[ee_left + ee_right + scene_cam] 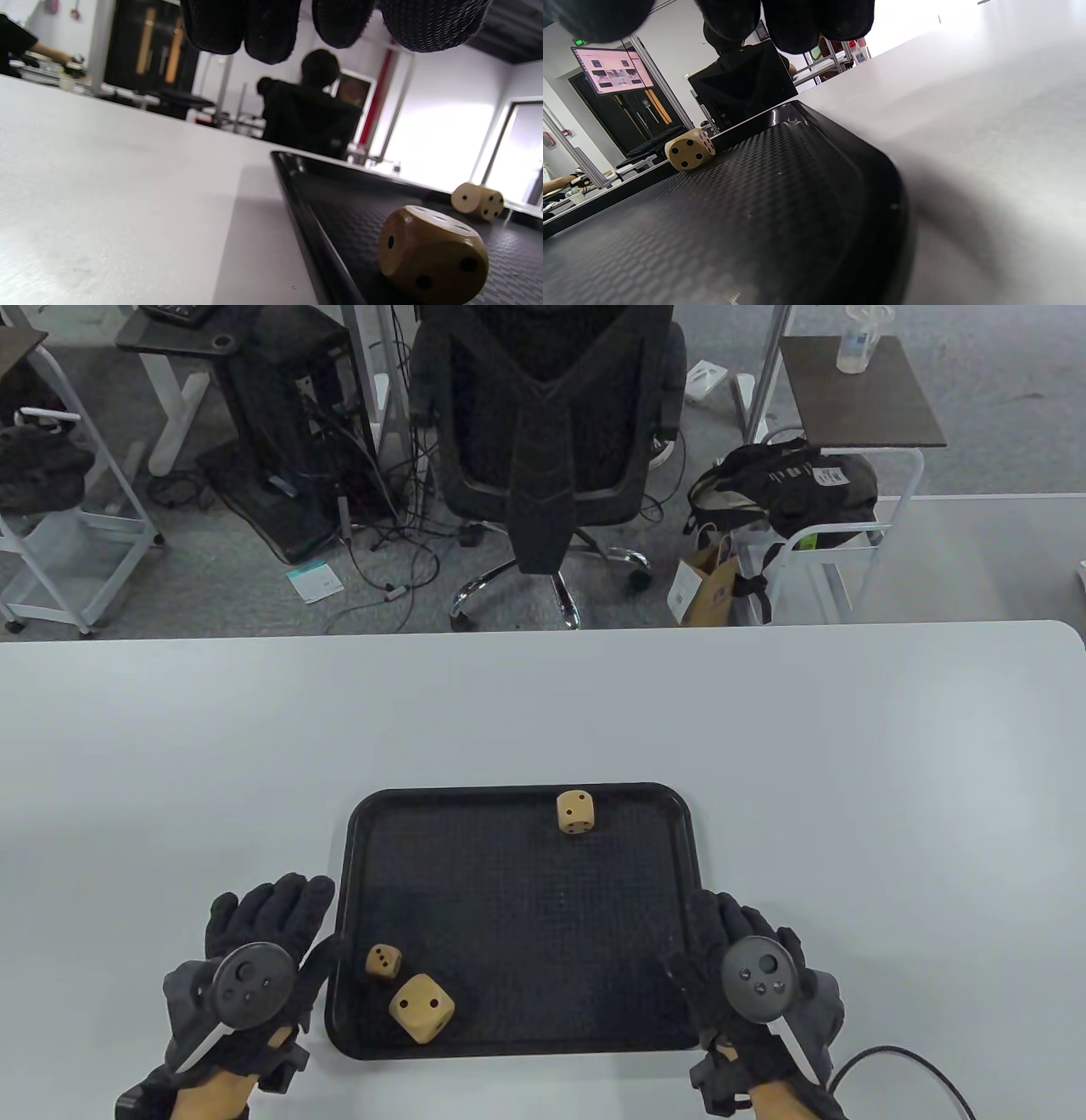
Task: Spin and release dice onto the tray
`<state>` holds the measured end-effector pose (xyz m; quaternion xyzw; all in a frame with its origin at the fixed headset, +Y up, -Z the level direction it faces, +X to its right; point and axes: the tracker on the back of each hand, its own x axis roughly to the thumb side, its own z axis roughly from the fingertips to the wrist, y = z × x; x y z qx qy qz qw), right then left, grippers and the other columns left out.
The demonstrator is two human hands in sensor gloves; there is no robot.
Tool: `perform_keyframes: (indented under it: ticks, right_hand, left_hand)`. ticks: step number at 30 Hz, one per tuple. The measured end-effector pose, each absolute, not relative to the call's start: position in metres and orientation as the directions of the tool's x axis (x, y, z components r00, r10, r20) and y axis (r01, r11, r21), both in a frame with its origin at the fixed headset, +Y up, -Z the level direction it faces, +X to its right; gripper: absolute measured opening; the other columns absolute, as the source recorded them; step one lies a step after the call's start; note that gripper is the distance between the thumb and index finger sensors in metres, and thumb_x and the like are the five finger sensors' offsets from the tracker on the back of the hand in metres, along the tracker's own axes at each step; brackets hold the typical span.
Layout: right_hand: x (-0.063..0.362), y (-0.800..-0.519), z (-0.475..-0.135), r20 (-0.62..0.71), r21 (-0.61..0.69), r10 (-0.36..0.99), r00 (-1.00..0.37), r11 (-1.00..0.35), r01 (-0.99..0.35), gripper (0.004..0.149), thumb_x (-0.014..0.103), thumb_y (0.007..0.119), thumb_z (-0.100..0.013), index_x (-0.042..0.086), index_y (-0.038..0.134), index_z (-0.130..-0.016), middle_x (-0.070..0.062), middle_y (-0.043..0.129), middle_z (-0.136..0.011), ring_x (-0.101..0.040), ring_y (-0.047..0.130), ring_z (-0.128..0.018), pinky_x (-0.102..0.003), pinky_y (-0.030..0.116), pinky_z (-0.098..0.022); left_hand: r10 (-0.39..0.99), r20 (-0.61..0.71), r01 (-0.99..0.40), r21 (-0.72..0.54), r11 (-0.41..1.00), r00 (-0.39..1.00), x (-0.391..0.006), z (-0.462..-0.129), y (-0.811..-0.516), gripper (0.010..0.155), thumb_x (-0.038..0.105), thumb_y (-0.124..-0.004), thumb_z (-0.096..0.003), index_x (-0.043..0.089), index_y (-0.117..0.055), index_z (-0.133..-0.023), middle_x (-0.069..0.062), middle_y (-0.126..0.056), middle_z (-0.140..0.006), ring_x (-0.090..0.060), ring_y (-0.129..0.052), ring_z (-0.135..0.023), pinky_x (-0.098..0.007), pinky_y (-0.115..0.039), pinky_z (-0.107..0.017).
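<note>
Black and textured, the tray (517, 1044) sits on the white table (543, 704) and I take it as my landmark for everything else. Three wooden dice lie inside it. The largest die (422, 1007) rests near the tray's near-left corner, tilted on the diagonal to the rim. A small die (383, 961) sits just beside it, slightly farther from me and closer to the tray's left rim; I cannot tell whether the two touch. The third die (575, 812) lies well apart from them, close to the tray's far rim and a little right of its middle.

My left hand (254, 950) rests on the table just outside the tray's left rim, palm down, its fingers (271, 34) straight and lying side by side, holding nothing; the thumb reaches toward the rim. My right hand (755, 967) lies at the tray's near-right corner, with its inner edge over the rim and the rest on the table. Its fingers (797, 25) are also stretched forward and close together, gripping nothing. A round tracker is strapped to the back of each hand.

Beyond the tray, past the table's far edge, a black office chair (543, 441) stands on the grey floor.
</note>
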<state>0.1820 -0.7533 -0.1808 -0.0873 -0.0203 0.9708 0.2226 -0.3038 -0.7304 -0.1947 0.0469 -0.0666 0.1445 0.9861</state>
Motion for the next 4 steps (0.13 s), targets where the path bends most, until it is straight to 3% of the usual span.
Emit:
perform_keyframes:
  ticks: [4]
  right_hand:
    - [0.1810,-0.7575,-0.1823,-0.180,-0.061,0.410,-0.894,-0.912,-0.406,0.076,0.063,0.066,-0.035,0.038,0.047,-0.104,0.002,0.051,-0.113,-0.029,0.050,-0.107,-0.064,0.031,-0.080]
  left_hand:
    - [0.287,0.127,-0.297,0.072,0.952,0.950,-0.3089,-0.1950,-0.7313,0.066,0.057,-0.067,-0.0455,0.030,-0.056,-0.105,-0.012,-0.059,-0.112,-0.046,-0.064,-0.101,-0.071,-0.033,-0.078]
